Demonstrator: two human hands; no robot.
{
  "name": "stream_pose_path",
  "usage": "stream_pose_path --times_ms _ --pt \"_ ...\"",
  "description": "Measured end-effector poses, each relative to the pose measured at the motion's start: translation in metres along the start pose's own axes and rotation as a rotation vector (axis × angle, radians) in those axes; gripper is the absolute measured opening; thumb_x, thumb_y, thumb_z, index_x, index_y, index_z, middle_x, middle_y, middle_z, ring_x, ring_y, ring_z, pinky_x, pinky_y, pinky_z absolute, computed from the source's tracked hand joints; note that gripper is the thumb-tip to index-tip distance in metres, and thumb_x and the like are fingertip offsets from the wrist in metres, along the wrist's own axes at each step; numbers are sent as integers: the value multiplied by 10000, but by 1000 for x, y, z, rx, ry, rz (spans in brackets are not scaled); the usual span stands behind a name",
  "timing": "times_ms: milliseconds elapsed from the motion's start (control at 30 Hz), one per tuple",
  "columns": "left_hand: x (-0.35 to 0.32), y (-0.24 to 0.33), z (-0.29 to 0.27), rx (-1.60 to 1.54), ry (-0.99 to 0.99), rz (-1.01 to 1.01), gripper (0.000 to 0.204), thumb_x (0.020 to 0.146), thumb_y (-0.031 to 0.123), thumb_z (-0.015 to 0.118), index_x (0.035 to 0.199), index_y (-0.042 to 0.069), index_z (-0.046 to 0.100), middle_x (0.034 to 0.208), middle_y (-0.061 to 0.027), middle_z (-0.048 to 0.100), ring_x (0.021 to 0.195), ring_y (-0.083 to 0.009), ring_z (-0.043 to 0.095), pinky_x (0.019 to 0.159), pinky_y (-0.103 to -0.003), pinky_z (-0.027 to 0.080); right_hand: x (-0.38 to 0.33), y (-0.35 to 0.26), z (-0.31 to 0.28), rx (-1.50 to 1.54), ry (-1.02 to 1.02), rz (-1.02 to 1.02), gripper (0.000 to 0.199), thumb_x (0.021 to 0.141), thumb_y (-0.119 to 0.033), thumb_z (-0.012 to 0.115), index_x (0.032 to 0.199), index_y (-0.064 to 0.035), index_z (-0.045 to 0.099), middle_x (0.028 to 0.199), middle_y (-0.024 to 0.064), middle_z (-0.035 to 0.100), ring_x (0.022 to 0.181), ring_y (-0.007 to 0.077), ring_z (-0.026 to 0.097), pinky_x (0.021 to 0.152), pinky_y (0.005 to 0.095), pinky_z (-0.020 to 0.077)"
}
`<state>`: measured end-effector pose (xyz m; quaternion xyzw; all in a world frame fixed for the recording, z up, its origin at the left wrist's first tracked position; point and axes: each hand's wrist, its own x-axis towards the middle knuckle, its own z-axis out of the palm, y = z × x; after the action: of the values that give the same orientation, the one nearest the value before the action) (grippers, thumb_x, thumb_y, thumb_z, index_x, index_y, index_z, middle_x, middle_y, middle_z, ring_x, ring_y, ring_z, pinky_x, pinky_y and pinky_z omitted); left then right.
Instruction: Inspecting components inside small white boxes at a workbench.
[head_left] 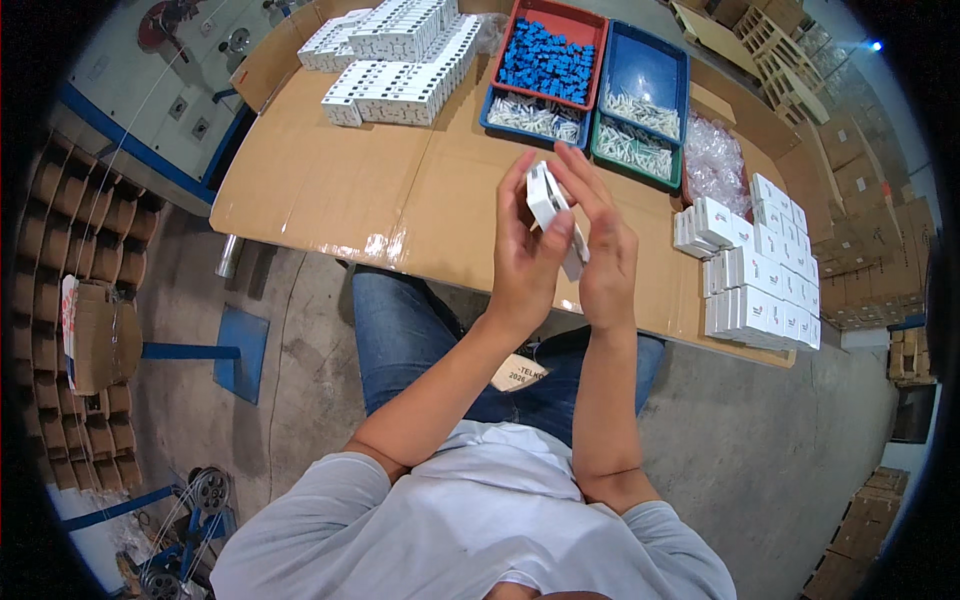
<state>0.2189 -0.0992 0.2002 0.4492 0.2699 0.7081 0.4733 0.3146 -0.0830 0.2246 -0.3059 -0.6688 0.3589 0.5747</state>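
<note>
A small white cardboard box [543,196] is held up over the near edge of the table, between both hands. My left hand [523,258] is closed around its left side, with the thumb across the near face. From the other side, my right hand [606,262] presses against the box, its thumb on the near face and its long fingers raised beside the top. A dark gap shows along the box's right side; what is inside cannot be made out.
Stacked white boxes stand at the back left [400,95] and right [762,270] of the cardboard-covered table [330,190]. A red tray [601,55] holds blue parts. Blue [650,70] and green [640,178] trays hold small white pieces. Clear plastic bags [713,160] lie beside them.
</note>
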Motion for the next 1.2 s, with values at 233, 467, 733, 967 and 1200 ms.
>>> stream_pose_path --times_ms 233,467,733,967,1200 --pt "5 26 -1 -219 172 -312 622 1015 561 426 1429 96 422 1256 -71 564 1127 -182 597 973 -364 495 -3 -15 -12 -153 -297 10 946 685 -486 851 1479 -111 499 1528 133 475 1470 314 361 1209 539 167" --pt "-6 42 6 -222 -25 -321 530 1023 419 484 1439 109 374 1212 -62 551 1055 -141 600 849 -295 520 -5 -10 -6 -59 -144 -112 998 684 -624 793 1458 -64 505 1491 154 508 1436 353 400 1151 465 339" --pt "-19 44 19 -449 -29 -492 484 999 449 539 1290 62 521 1104 -46 618 988 -127 633 852 -280 525 -11 -1 -10 -350 19 -272 1188 696 -887 558 1419 54 502 1265 214 539 1140 319 558 946 416 473" --pt "-22 43 21 -371 50 -560 428 1002 416 537 1263 77 532 1087 -32 610 979 -105 619 844 -269 517 -14 11 -3 -337 91 -285 1133 827 -876 378 1355 114 534 1222 251 542 1092 324 574 918 405 481" --pt "-18 35 26 -323 52 -453 410 1002 396 534 1266 81 530 1067 -22 612 966 -100 619 837 -267 516 -15 16 -4 -285 114 -257 1106 860 -853 358 1333 128 548 1208 256 539 1070 324 572 906 402 477"
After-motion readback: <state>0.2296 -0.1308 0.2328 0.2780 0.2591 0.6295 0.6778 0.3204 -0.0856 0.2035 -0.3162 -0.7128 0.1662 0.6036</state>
